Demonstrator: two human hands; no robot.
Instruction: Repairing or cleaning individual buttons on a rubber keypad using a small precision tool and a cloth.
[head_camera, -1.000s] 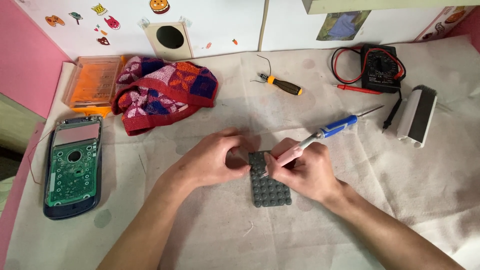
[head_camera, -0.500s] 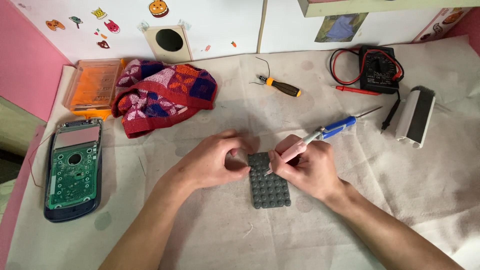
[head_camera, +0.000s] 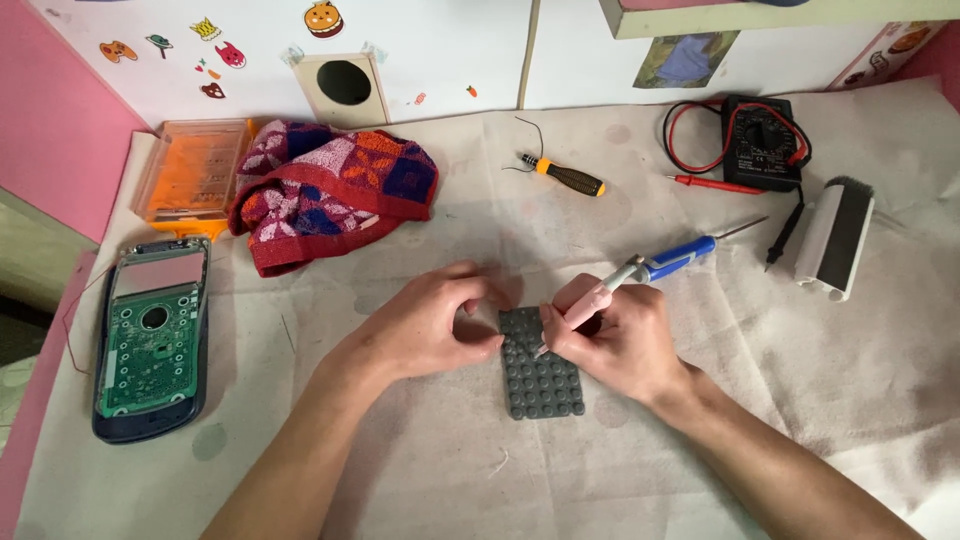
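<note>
Pinning the grey keypad (head_camera: 541, 372) at centre frame, our left hand (head_camera: 440, 325) fingers curl together; right hand (head_camera: 615, 335) fingers clamp a pink-and-blue tool (head_camera: 640, 272).

- A white wall (head_camera: 620, 50) carries small cartoon stickers (head_camera: 215, 45).
- Pink panels (head_camera: 50, 150) flank it.
- Wrinkled off-white cloth (head_camera: 400, 470) covers the desk, evenly lit.

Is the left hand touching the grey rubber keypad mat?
Touching. The head view shows the left hand with its fingertips pressed on the top edge of the grey rubber keypad mat, no gap visible.
</note>
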